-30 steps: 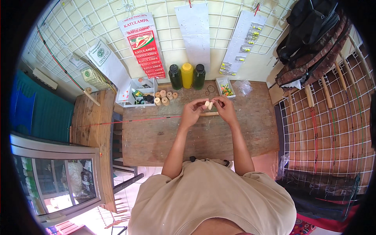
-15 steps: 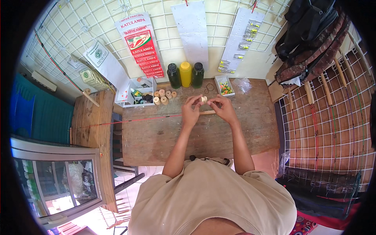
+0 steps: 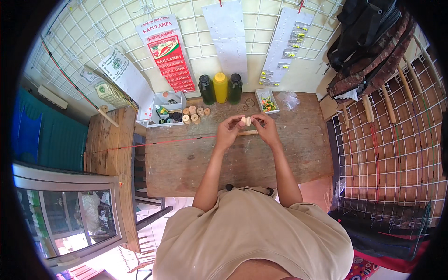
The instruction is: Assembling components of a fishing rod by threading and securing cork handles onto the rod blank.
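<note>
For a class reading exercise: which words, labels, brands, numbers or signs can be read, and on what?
Print is located here, not copied.
Red-and-white hanging strip: large lettering, legible.
White hanging card with green emblem: too small to read.
Dark package, lower left: sideways pale lettering, hard to read.

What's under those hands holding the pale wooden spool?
The brown wooden table, a slender red rod reaching the left hand, and a pale wooden stick showing beside the right hand. The left hand covers the stretch between, hiding whether rod and stick join.
</note>
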Available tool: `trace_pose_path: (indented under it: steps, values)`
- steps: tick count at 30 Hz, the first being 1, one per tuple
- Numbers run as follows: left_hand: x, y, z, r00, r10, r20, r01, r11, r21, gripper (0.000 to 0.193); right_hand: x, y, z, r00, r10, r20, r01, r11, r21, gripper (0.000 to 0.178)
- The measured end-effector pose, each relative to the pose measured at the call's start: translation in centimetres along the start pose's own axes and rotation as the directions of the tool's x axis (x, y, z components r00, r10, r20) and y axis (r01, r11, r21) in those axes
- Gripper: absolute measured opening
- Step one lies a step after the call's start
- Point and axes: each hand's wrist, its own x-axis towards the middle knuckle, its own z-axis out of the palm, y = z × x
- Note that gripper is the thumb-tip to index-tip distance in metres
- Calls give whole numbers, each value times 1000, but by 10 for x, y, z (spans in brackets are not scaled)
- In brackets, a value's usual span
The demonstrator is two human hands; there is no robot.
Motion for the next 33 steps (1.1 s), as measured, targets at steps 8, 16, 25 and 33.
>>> trace_pose_path:
  steps: [8,16,25,33]
  values:
    - [7,-6,11,960,50,-276,-71,995,-66,29,-7,-7,-2,979,65,193,-42,992,-123,11]
    - [3,-11,8,964,220,-153,-153,921,357,30,1,-17,-9,987,-44,152,51,998,-42,11]
    - [2,-6,4,989,145,4,-133,896,424,31,1,-14,-9,993,-50,108,55,997,-45,12]
    - [1,1,5,998,65,-5,-59,931,359,28,1,0,-11,985,107,134,-117,991,69,13]
